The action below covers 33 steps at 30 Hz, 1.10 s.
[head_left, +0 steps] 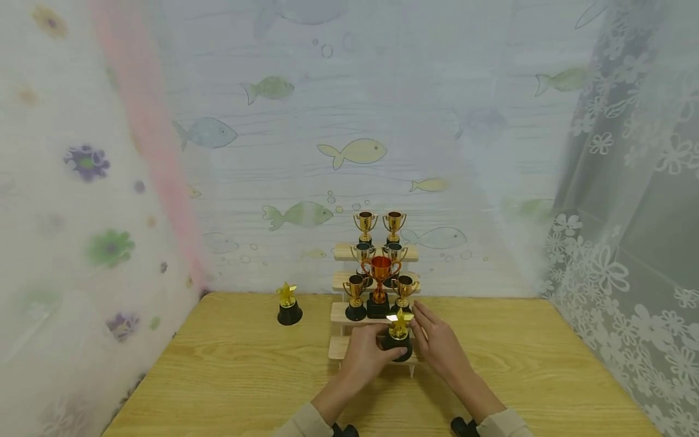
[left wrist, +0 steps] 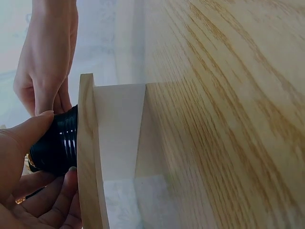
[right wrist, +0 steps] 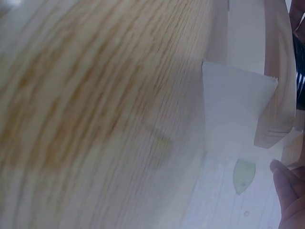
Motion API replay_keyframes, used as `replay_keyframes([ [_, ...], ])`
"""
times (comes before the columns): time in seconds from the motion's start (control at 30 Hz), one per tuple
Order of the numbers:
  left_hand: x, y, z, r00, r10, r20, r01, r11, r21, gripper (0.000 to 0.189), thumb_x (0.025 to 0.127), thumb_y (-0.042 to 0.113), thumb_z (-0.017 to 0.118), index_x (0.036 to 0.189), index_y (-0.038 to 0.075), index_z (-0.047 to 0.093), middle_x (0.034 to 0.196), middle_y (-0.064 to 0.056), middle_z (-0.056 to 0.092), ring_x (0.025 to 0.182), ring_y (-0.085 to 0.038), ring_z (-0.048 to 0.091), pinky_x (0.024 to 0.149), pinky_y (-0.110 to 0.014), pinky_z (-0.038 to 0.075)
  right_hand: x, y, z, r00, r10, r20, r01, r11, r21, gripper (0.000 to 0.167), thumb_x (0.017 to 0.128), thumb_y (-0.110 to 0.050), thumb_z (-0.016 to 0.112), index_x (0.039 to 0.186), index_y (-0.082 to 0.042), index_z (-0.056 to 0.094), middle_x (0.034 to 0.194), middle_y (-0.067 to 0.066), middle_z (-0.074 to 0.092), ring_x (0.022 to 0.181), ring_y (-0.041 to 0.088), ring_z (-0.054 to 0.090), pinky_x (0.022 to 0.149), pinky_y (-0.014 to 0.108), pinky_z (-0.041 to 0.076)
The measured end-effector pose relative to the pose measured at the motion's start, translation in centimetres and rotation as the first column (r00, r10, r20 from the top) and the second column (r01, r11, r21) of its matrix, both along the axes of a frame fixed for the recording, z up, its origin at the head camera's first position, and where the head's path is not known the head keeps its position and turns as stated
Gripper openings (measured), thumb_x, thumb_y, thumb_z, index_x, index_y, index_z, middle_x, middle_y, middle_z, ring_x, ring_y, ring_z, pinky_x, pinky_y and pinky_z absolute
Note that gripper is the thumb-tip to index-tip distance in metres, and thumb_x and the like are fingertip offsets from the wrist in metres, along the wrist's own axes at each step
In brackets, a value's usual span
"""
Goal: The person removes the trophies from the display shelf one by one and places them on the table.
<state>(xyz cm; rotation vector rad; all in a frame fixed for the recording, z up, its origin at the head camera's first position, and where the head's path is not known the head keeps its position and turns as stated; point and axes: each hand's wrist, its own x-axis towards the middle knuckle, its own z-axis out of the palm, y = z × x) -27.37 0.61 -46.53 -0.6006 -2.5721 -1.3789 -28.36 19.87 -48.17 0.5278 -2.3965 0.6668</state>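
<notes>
Pinching the ribbed black base of a gold star-topped trophy, the left hand holds it against the lowest tier of a pale wooden stepped shelf. The right hand lies at the trophy's right side, fingers extended; its contact pressure cannot be determined. The shelf stands on a wood-grain desk. Behind, an orange-red metallic cup sits between two gold cups. A second star trophy stands apart, left. Upper tiers bear paired gold cups, before a fish-printed sheet.
</notes>
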Motion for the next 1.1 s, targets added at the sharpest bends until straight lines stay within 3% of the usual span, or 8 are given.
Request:
replay_keyframes([
  [0.5,0.3,-0.9,0.5,0.999,-0.042,-0.015,0.041,0.999,-0.003,0.048,0.083,0.029,0.087,0.125,0.009,0.074,0.110,-0.005,0.076,0.062,0.004,0.057,0.055,-0.019,0.049,0.2,0.0,0.1,0.999,0.007,0.037,-0.005,1.000,-0.030,0.040,0.106,-0.016,0.058,0.138,0.008,0.059,0.147,0.021,0.054,0.126,0.043,0.059,0.099,0.053,0.050],
  [1.1,1.0,-2.6,1.9,1.000,-0.013,-0.009,0.013,1.000,-0.005,0.047,0.082,0.030,0.088,0.122,0.010,0.076,0.107,-0.003,0.075,0.063,-0.003,0.059,0.055,-0.021,0.050,0.1,0.0,0.2,0.999,0.009,0.033,-0.009,1.000,-0.026,0.039,0.105,-0.014,0.059,0.137,0.008,0.060,0.146,0.022,0.055,0.126,0.043,0.059,0.099,0.054,0.050],
])
